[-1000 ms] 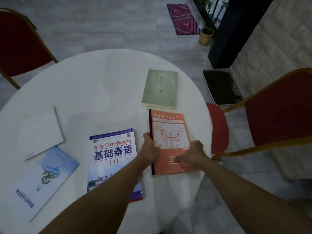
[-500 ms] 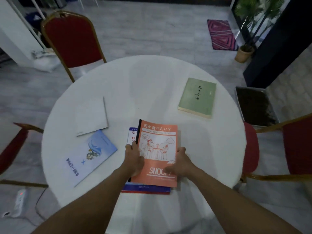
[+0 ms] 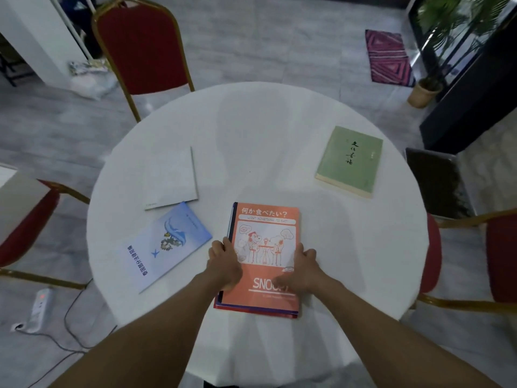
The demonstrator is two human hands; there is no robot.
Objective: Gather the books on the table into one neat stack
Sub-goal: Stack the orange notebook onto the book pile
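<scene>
Head view: the left hand [image 3: 223,261] curls loosely against the left edge of the orange book [image 3: 265,256], fingers bent; the right hand [image 3: 300,271] lies flat and spread on its right side. The orange book lies on a blue book [image 3: 251,308], near the front of the white round table [image 3: 265,130]. Green book [image 3: 349,161], white book [image 3: 170,180] and pale blue book [image 3: 165,247] lie apart. Red chairs [image 3: 142,46] stand around on grey floor.
</scene>
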